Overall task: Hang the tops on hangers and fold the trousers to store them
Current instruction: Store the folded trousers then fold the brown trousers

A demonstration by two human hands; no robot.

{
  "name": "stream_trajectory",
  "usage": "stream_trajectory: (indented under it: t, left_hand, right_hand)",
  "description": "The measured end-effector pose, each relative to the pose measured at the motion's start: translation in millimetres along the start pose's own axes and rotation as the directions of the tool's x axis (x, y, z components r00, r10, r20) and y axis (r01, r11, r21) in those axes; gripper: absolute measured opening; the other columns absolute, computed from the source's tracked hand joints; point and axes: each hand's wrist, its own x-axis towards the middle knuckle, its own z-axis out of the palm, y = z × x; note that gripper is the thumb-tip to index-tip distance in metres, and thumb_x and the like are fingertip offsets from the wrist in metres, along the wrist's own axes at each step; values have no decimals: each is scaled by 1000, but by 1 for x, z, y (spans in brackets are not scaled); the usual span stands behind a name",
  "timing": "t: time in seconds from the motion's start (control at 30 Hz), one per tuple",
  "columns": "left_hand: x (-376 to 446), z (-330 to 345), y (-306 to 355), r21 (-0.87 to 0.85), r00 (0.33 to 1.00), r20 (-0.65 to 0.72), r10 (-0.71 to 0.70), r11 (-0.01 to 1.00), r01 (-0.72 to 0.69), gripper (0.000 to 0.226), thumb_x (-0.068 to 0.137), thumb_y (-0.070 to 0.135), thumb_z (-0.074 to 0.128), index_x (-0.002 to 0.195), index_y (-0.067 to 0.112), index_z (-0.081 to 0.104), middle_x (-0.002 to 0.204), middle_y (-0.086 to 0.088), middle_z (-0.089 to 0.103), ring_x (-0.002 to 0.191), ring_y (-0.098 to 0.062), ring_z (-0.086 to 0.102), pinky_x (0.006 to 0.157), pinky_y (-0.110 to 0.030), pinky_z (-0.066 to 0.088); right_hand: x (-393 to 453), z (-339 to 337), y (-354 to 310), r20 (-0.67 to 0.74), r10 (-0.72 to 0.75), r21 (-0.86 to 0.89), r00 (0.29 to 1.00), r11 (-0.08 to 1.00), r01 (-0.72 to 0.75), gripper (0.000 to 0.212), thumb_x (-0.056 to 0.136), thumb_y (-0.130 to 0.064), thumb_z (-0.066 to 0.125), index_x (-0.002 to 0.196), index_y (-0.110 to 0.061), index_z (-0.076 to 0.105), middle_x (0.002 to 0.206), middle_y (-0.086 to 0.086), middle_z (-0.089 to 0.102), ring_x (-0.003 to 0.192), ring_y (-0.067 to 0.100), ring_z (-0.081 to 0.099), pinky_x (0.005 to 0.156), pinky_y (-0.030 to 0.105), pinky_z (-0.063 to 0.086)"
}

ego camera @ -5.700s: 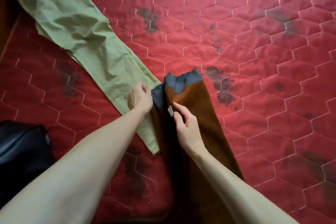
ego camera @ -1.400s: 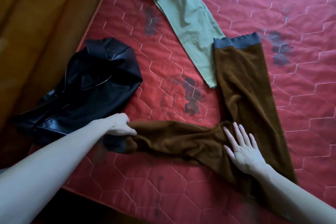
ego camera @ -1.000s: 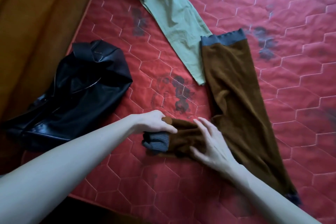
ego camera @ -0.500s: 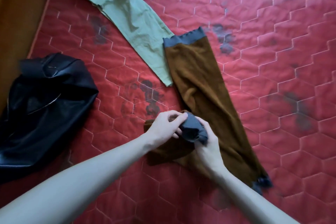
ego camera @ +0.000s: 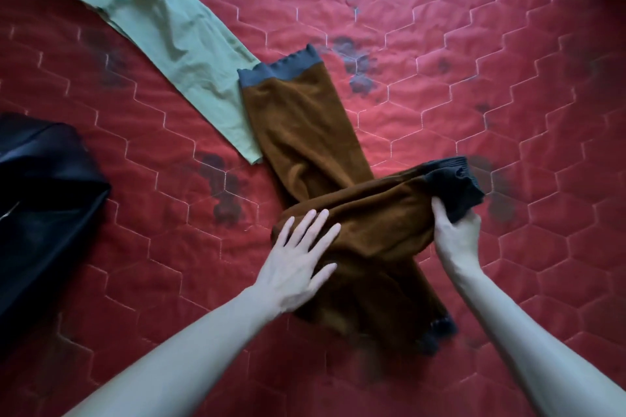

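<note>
Brown trousers (ego camera: pixel 301 132) with a grey waistband and grey cuffs lie on the red quilted mattress (ego camera: pixel 474 54). One leg is folded across the other towards the right. My right hand (ego camera: pixel 455 230) grips the grey cuff of that folded leg at the right side. My left hand (ego camera: pixel 298 264) lies flat with spread fingers on the fold at the left edge of the brown fabric. A second grey cuff shows near the bottom, below my hands.
Green trousers (ego camera: pixel 159 24) stretch diagonally from the top left, their end touching the brown waistband. A black leather garment (ego camera: pixel 44 200) is heaped at the left edge of the mattress.
My right hand has carried the grey cuff from the middle over to the right, laying that leg across the other. My left hand has let go and now presses flat on the fold.
</note>
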Motion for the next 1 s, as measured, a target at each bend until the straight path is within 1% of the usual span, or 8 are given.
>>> stream_trajectory:
  t: [0.13, 0.33, 0.4, 0.5, 0.63, 0.83, 0.93, 1.0]
  left_hand:
    - [14, 9, 24, 23, 997, -68, -37, 999, 39, 66, 108, 55, 31, 166, 27, 18, 175, -3, 3, 161, -22, -3, 129, -55, 9]
    - [20, 23, 32, -38, 992, 104, -72, 996, 76, 66, 108, 57, 22, 167, 31, 6, 174, 4, -7, 158, -15, -20, 129, -52, -5]
    - [19, 21, 28, -127, 995, 90, -51, 990, 63, 64, 109, 51, 25, 167, 30, 9, 174, 5, -6, 158, -12, -19, 130, -48, -7]
    - [18, 14, 20, -233, 999, -15, -50, 971, 45, 61, 107, 33, 36, 165, 19, 23, 174, -1, 8, 161, -15, -1, 131, -39, 3]
    - [22, 3, 6, -265, 963, -94, -252, 939, 220, 59, 98, 13, 49, 155, 3, 39, 163, -13, 37, 150, -26, 36, 123, -41, 31]
    - [27, -2, -8, -278, 946, -126, -299, 926, 256, 53, 98, 22, 37, 147, 8, 49, 145, -6, 57, 135, -24, 51, 111, -41, 40]
    - [26, -1, -7, -119, 956, -273, -106, 990, 75, 52, 103, 27, 44, 151, 8, 46, 155, -9, 46, 144, -25, 43, 118, -42, 37]
    - [23, 4, -4, -6, 957, -257, 136, 990, -142, 57, 103, 28, 48, 156, 8, 41, 164, -10, 36, 153, -26, 32, 125, -43, 28]
  right_hand:
    - [24, -20, 10, -113, 3, -97, 994, 995, -14, 32, 102, -25, 65, 93, 5, 68, 87, 17, 71, 83, 37, 68, 77, 51, 52]
    - [20, -19, 13, -73, -222, -258, 972, 946, 197, 23, 103, -12, 63, 87, 4, 61, 80, 22, 66, 70, 39, 63, 68, 44, 46]
    - [1, -6, 16, 54, -325, -310, 944, 893, 325, 14, 101, 0, 62, 108, 12, 65, 102, 29, 70, 91, 46, 69, 82, 48, 51]
    - [-34, 15, 18, 356, -459, -273, 814, 782, 560, 57, 85, 9, 57, 142, 2, 58, 147, 19, 59, 138, 30, 55, 120, 32, 37]
    - [-78, 43, 32, 598, -534, -174, 598, 642, 747, 69, 87, 1, 59, 154, -13, 51, 163, 7, 44, 153, 23, 39, 124, 40, 34]
    - [-112, 74, 62, 789, -314, -319, 529, 526, 788, 77, 103, -44, 49, 168, -21, 14, 176, 3, 3, 163, 19, -1, 130, 43, 18]
    - [-105, 75, 61, 834, -273, -289, 480, 525, 801, 81, 104, -66, 33, 168, -23, 9, 176, 1, 0, 162, 14, -6, 131, 35, 8]
    - [-92, 69, 51, 799, -353, -217, 487, 585, 781, 62, 107, -50, 39, 161, -19, 37, 170, 2, 28, 158, 18, 22, 127, 37, 28]
